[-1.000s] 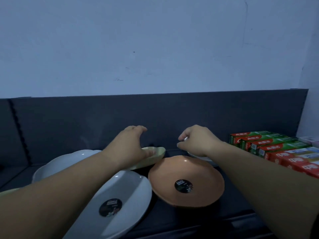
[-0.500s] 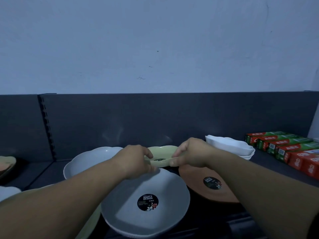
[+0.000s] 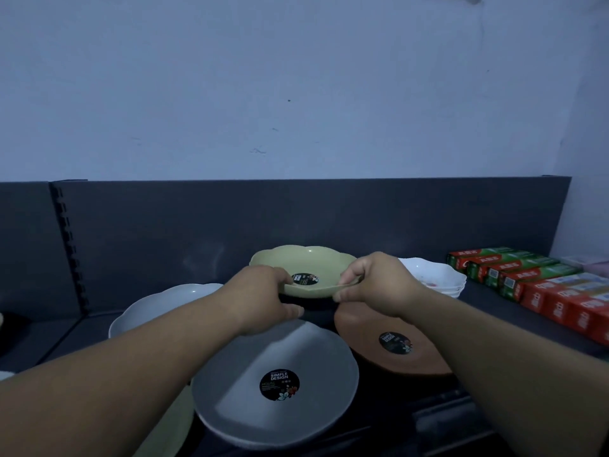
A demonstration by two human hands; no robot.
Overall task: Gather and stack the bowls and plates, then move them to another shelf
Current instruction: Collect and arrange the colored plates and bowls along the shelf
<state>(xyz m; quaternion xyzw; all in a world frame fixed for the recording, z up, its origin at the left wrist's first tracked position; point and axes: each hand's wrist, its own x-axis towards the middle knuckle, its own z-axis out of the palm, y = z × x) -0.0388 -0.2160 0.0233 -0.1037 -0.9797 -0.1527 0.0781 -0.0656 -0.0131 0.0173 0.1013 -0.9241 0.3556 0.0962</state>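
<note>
The gathering is at an early stage, judging by how the dishes lie. The left hand and right hand each clamp a side rim of the pale green plate, holding it just above the shelf toward the back edge. It sits mouth up, tipped slightly so its far rim is higher, and being nearly round it has no clear long axis. Nothing is stacked by hand yet: the grey plate lies at the front edge, the brown plate beside it, another grey plate behind to the left. The white bowls near the back right seem already nested, though dim light makes this uncertain. Moving everything to another shelf remains.
</note>
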